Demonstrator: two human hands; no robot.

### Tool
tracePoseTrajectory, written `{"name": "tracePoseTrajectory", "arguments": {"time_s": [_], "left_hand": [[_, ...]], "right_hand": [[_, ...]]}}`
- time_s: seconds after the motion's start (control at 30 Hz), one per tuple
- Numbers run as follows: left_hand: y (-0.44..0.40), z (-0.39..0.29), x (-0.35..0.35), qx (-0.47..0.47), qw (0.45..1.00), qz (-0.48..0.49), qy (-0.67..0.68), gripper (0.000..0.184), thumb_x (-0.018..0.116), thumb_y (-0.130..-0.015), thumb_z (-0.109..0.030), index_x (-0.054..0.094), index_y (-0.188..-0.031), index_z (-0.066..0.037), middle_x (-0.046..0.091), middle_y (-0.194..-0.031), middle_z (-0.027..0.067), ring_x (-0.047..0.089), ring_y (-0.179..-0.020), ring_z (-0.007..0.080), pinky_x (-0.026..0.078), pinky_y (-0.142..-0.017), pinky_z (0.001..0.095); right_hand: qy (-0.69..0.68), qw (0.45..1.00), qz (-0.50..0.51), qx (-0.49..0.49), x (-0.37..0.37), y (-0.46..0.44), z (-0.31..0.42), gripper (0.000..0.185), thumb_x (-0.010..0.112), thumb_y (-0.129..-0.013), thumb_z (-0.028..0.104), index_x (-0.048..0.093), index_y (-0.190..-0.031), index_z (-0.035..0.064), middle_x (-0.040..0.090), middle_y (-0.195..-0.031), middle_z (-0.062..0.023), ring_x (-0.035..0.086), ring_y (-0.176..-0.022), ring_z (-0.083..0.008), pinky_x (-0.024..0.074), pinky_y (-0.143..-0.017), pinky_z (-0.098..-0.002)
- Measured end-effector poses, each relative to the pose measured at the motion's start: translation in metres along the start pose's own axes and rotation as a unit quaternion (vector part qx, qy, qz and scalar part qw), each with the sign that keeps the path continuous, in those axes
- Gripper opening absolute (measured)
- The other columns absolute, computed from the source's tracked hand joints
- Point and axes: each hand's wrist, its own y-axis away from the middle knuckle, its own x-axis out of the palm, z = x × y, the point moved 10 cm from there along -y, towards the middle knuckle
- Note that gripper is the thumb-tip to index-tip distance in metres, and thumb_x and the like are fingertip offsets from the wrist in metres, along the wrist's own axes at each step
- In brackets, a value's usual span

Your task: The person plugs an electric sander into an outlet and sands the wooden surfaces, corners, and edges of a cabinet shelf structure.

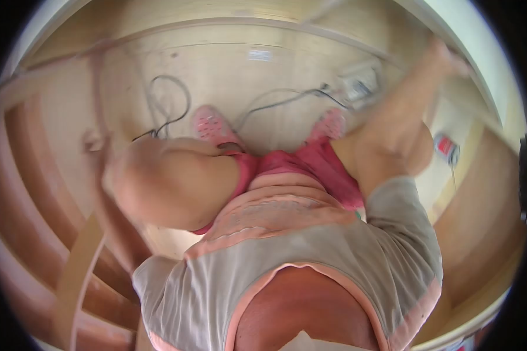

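Apparently crouched or seated low, you spread both arms wide over a pale wooden floor [219, 73], each reaching beyond a bent knee. Your left hand [93, 141] is near the outside of the left knee; its fingers look partly curled, but blur leaves it fair to say only that they may be on the thin reddish-brown strip beside them. Your right hand [451, 61] extends forward toward the white wall edge [474, 44], its fingers too smeared to tell whether they are clenched, released or grasping anything.

Between the arms, a dark looped cable [189, 105] lies slack on the floor ahead of your left knee, and a second cable [277, 105] trails toward a pale box-like item [362, 88] beyond your right clog [331, 123]. Neither hand is visibly on the cables or the box-like item; both cables run loose, neither coiled nor tidied. A red and grey item [447, 148] sits outside your right knee, apart from your hand. Judging by this layout, the pieces remain spread out, with nothing visibly brought together; whether any part is complete cannot be told.
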Motion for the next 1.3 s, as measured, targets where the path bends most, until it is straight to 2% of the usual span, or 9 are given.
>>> {"name": "tracePoseTrajectory", "arguments": {"time_s": [0.1,0.17,0.27,0.3,0.37,0.53,0.73,0.83,1.3], "left_hand": [[0.048,-0.238,-0.07,0.144,0.987,0.043,0.057,0.037,0.063,-0.087,-0.033,0.062,-0.11,-0.004,0.062,-0.096,0.0092,0.054,-0.073,0.0115,0.045,-0.064,0.028],[0.088,-0.332,-0.007,0.29,0.922,0.239,-0.095,0.033,0.063,-0.085,-0.031,0.066,-0.095,0.0,0.062,-0.086,0.0105,0.056,-0.074,0.0114,0.044,-0.062,0.0279],[0.167,-0.435,0.176,0.557,0.695,0.379,-0.251,0.045,0.054,-0.086,-0.041,0.066,-0.098,0.0,0.063,-0.102,0.02,0.057,-0.092,0.0363,0.045,-0.079,0.0442],[0.183,-0.464,0.201,0.533,0.757,0.359,-0.118,0.059,0.054,-0.083,-0.051,0.063,-0.109,0.002,0.061,-0.11,0.0212,0.056,-0.103,0.0382,0.045,-0.09,0.0408],[0.195,-0.489,0.295,0.408,0.832,0.372,-0.051,0.089,0.058,-0.073,-0.068,0.053,-0.118,0.009,0.057,-0.114,0.0277,0.053,-0.112,0.0388,0.042,-0.098,0.0394],[0.239,-0.522,0.398,0.449,0.85,0.276,0.033,0.052,0.047,-0.089,-0.048,0.061,-0.099,0.001,0.061,-0.105,0.0259,0.063,-0.087,0.0384,0.052,-0.078,0.044],[0.251,-0.523,0.4,0.558,0.781,0.276,-0.044,0.038,0.045,-0.09,-0.032,0.065,-0.078,-0.002,0.065,-0.082,0.0217,0.065,-0.077,0.0344,0.054,-0.069,0.0435],[0.234,-0.511,0.387,0.516,0.809,0.273,-0.063,0.035,0.047,-0.088,-0.028,0.066,-0.075,-0.003,0.065,-0.077,0.0218,0.066,-0.075,0.0338,0.054,-0.069,0.0433],[0.207,-0.522,0.393,0.438,0.836,0.33,-0.01,0.045,0.052,-0.085,-0.042,0.067,-0.077,0.0,0.066,-0.082,0.0224,0.064,-0.081,0.0364,0.051,-0.078,0.0442]], "right_hand": [[0.022,0.999,0.018,-0.021,0.006,-0.004,-0.003,0.062,0.037,-0.087,0.053,0.044,-0.133,0.0116,0.041,-0.139,-0.0103,0.035,-0.129,-0.0321,0.0254,-0.105,-0.0553],[0.037,0.998,0.038,-0.026,0.013,-0.007,-0.003,0.062,0.037,-0.087,0.053,0.044,-0.133,0.0116,0.042,-0.139,-0.0104,0.036,-0.129,-0.0322,0.0255,-0.105,-0.0553],[0.054,0.996,0.06,-0.023,0.014,-0.022,-0.012,0.062,0.037,-0.087,0.052,0.044,-0.132,0.0115,0.042,-0.138,-0.0106,0.036,-0.128,-0.0322,0.0258,-0.105,-0.0552],[0.058,0.996,0.064,-0.028,0.014,-0.023,-0.013,0.062,0.037,-0.086,0.052,0.044,-0.132,0.0114,0.042,-0.138,-0.0106,0.036,-0.128,-0.0323,0.0259,-0.105,-0.0552],[0.072,0.994,0.08,-0.035,0.014,-0.027,-0.01,0.062,0.038,-0.086,0.052,0.045,-0.132,0.0114,0.042,-0.138,-0.0107,0.036,-0.128,-0.0323,0.0261,-0.104,-0.0551],[0.118,0.983,0.139,-0.028,0.028,-0.039,-0.005,0.061,0.038,-0.086,0.052,0.045,-0.132,0.0112,0.043,-0.138,-0.011,0.037,-0.128,-0.0324,0.0265,-0.104,-0.055],[0.134,0.975,0.174,-0.029,0.032,-0.059,-0.002,0.061,0.039,-0.086,0.052,0.046,-0.131,0.011,0.043,-0.137,-0.0114,0.038,-0.127,-0.0326,0.027,-0.104,-0.0548],[0.135,0.975,0.176,-0.033,0.03,-0.071,0.003,0.061,0.039,-0.086,0.052,0.046,-0.131,0.0109,0.044,-0.137,-0.0116,0.038,-0.127,-0.0327,0.0272,-0.104,-0.0547],[0.116,0.976,0.183,-0.037,0.04,-0.089,0.01,0.06,0.04,-0.086,0.051,0.048,-0.129,0.0105,0.045,-0.136,-0.0124,0.04,-0.125,-0.0331,0.0284,-0.104,-0.0544]]}}
